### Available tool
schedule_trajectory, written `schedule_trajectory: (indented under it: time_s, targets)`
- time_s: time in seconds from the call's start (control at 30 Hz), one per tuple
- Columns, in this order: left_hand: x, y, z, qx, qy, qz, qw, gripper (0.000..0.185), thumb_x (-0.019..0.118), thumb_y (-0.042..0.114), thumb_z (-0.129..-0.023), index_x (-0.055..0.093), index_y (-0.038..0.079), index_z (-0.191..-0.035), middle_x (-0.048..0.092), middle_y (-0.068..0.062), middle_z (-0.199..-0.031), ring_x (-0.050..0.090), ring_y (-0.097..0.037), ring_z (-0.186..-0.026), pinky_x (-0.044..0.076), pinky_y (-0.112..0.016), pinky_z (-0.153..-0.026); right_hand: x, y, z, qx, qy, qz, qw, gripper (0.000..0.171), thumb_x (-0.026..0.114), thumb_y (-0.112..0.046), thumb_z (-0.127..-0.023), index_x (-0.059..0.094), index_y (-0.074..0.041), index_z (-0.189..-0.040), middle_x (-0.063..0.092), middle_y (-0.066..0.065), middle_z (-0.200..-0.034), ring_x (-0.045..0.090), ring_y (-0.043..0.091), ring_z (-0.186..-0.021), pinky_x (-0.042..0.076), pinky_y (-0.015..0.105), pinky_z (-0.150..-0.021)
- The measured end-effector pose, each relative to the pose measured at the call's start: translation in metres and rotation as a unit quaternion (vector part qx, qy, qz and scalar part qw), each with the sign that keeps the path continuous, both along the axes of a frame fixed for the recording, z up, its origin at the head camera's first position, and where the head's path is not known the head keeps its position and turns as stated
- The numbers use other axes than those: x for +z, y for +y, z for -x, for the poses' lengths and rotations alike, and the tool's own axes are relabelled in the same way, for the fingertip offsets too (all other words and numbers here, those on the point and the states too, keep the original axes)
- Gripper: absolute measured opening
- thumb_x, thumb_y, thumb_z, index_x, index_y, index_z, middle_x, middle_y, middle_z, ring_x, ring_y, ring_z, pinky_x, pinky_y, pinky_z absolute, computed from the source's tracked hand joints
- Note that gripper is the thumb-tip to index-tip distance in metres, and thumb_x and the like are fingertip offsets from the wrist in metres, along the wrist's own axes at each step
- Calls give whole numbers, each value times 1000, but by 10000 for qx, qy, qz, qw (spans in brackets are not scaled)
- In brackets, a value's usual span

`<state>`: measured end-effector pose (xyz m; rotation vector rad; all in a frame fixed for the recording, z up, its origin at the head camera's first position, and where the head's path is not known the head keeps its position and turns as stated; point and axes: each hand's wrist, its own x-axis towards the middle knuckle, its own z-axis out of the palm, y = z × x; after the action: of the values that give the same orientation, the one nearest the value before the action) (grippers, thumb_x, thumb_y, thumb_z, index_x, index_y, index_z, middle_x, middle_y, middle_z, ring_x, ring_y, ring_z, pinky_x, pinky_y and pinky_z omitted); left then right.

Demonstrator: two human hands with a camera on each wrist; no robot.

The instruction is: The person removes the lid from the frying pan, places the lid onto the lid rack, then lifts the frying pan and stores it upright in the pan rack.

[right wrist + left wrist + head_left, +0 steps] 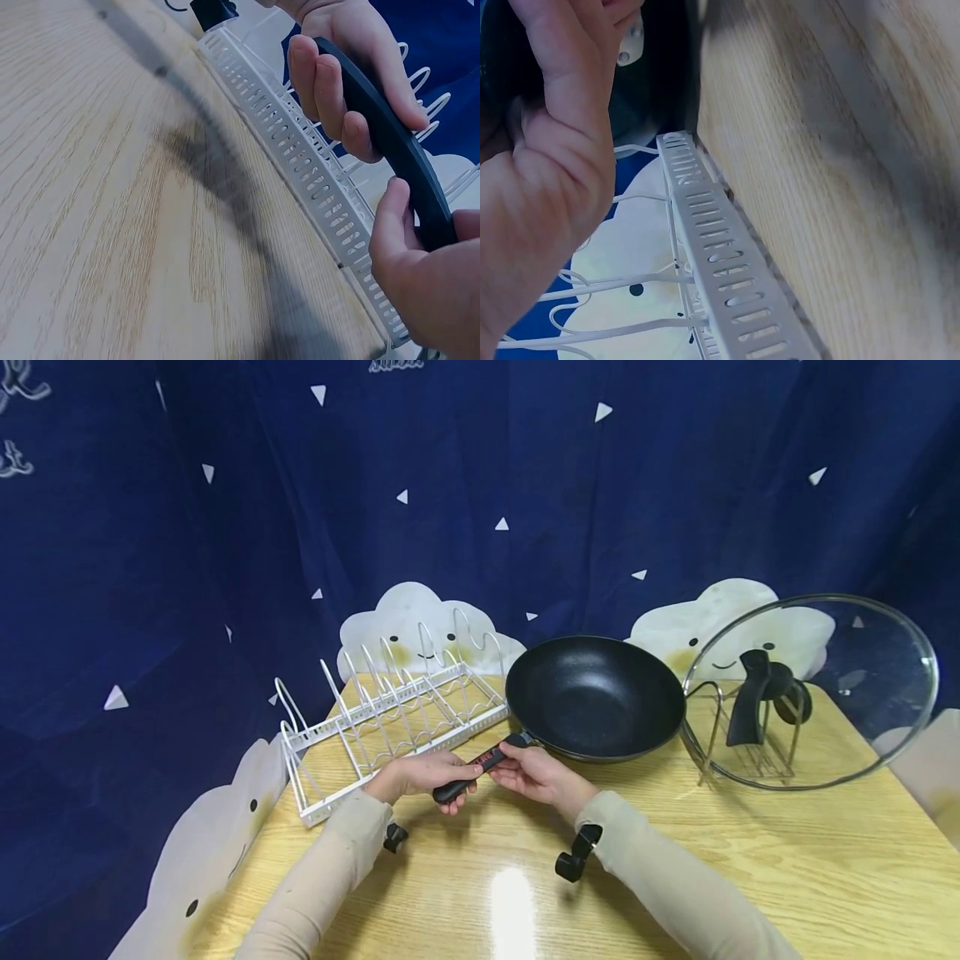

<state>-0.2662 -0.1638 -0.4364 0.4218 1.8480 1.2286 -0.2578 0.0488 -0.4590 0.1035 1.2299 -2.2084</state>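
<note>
The wok [596,697] sits on the table [750,877] near its far edge, centre; its black handle [480,767] projects toward the near left. The left hand [423,774] wraps its fingers around the handle's near end; the right hand [536,772] grips the handle further up, closer to the bowl, thumb on the side. In the right wrist view, fingers [330,90] curl fully over the handle [390,135]; the left wrist view is largely blocked by the palm [540,187], so contact there appears, but cannot be confirmed, as a firm grip. A white wire rack [390,714] stands just left of the wok, directly beyond the left hand; its perforated rail [300,150] runs close beside the handle. A glass lid [813,689] stands tilted in a metal holder [750,739] to the right of the wok. A dark blue curtain [525,485] closes the far side.
</note>
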Motion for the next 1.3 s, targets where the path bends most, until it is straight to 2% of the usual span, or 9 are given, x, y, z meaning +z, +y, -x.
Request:
schedule_trajectory:
  time_s: [0.17,0.4,0.73,0.9,1.13,1.3]
  targets:
    - [0,3,-2,-62,6,-6,10000,57,46,35,-100,50,-21,-105,60,-9,-64,61,-16,-53,53,-28,-53,0,4,-1,45,-30,-32,10000,25,38,-15,-103,50,7,-106,67,13,-83,67,18,-77,53,29,-78]
    - [0,8,-4,-314,-45,-1,9995,58,45,36,-100,51,-22,-104,64,-11,-67,63,-16,-55,52,-27,-53,0,10,-2,147,-20,-148,9998,20,40,-13,-102,50,5,-102,67,13,-80,67,18,-74,54,28,-74]
    - [1,21,-12,-611,-136,12,9980,58,45,36,-100,51,-22,-102,64,-11,-68,62,-16,-56,52,-27,-53,0,27,-4,638,91,-327,9974,27,39,-14,-102,54,9,-100,67,14,-80,67,18,-75,53,30,-76]
    - [1,29,-16,-675,-87,35,9977,58,46,36,-99,52,-21,-100,64,-12,-67,63,-17,-56,51,-26,-51,1,35,-5,824,128,-283,9961,29,38,-14,-103,56,8,-97,67,15,-81,68,19,-77,53,31,-80]
    - [0,38,-19,-898,94,176,9958,60,45,40,-99,54,-20,-101,65,-11,-69,64,-18,-58,51,-26,-51,0,45,-6,1091,189,-131,9938,29,35,-12,-103,51,12,-101,67,16,-84,68,21,-81,52,32,-80]
    - [-2,46,-21,-1069,129,232,9939,57,41,36,-101,54,-19,-101,65,-12,-69,64,-19,-59,52,-27,-51,1,51,-7,1214,134,-193,9923,27,35,-13,-102,53,7,-98,66,14,-85,67,19,-80,53,27,-77]
